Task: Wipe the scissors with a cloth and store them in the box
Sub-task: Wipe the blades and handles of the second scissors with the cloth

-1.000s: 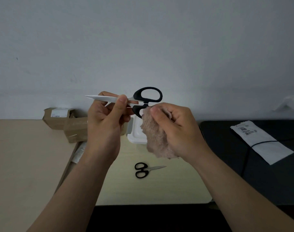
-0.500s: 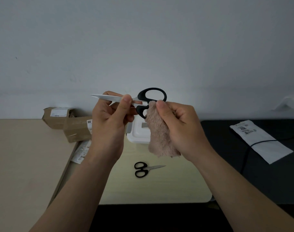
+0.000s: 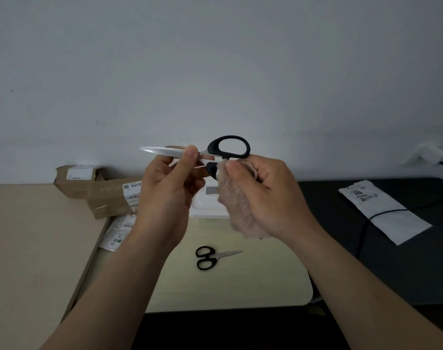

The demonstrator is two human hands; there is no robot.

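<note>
Small scissors (image 3: 215,257) on table (image 3: 240,286), box (image 3: 205,205) behind them, parcels (image 3: 109,198) left, paper slip (image 3: 384,210) right

scissors (image 3: 213,149) drifted right | cloth (image 3: 240,213) rubbed up handle, then back down

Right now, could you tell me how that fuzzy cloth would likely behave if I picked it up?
Probably floppy: the cloth droops limp below the right hand. Its fuzzy pile likely grips rather than slips, and it looks light.

An office-like workspace — labelled cardboard parcels (image 3: 109,198), a white mailer (image 3: 392,215) and plain desks (image 3: 26,248) against a bare wall (image 3: 215,59).
</note>
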